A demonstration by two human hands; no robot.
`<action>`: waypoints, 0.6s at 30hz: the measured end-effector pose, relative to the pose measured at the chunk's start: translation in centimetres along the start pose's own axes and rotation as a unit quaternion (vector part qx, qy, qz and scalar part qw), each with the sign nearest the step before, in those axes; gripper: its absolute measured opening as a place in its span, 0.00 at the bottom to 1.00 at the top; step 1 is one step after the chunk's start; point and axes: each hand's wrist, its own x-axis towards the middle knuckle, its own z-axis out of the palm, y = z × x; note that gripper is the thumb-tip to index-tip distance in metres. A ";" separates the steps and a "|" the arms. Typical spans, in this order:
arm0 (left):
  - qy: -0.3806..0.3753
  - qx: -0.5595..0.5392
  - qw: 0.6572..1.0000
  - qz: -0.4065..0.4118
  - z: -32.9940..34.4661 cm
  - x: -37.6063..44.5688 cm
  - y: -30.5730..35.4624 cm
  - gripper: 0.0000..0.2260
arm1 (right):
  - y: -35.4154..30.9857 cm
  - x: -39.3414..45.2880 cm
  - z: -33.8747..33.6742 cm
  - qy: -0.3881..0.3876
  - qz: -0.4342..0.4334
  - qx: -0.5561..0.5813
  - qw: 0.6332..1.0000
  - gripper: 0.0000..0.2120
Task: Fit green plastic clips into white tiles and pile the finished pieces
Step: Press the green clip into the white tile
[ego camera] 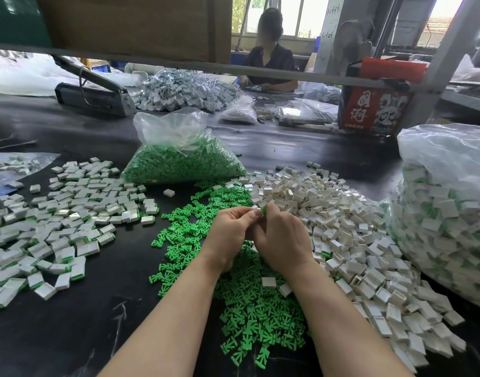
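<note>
Item one, from my feed: left hand and right hand meet over the loose green clips on the black table. Fingertips of both hands are curled in and pinch one small piece between them: a white tile on the left-hand side, with a green clip showing at the right-hand fingertips. Most of it is hidden; I cannot tell its long axis or which way it points.

Item two: heap of empty white tiles, right of the hands, lying at all angles.

Item three: finished pieces, white with green edges, spread flat to the left, well apart from the hands.

Item four: clear bag of green clips beyond the hands, mouth up.

Item five: large clear bag of finished pieces, far right.

Item six: a person seated across the table.
</note>
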 end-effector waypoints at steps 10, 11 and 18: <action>0.019 0.024 0.999 0.018 -0.2 -0.1 0.2 0.12 | -0.3 0.0 0.3 0.010 0.008 0.014 1.000 0.12; 0.019 0.022 0.999 0.020 -0.2 -0.1 0.2 0.13 | -0.3 0.0 0.3 0.012 0.011 0.017 1.000 0.13; 0.018 0.040 0.999 0.028 -0.4 0.0 0.2 0.11 | -0.7 -0.1 -0.2 0.013 -0.015 0.052 0.998 0.28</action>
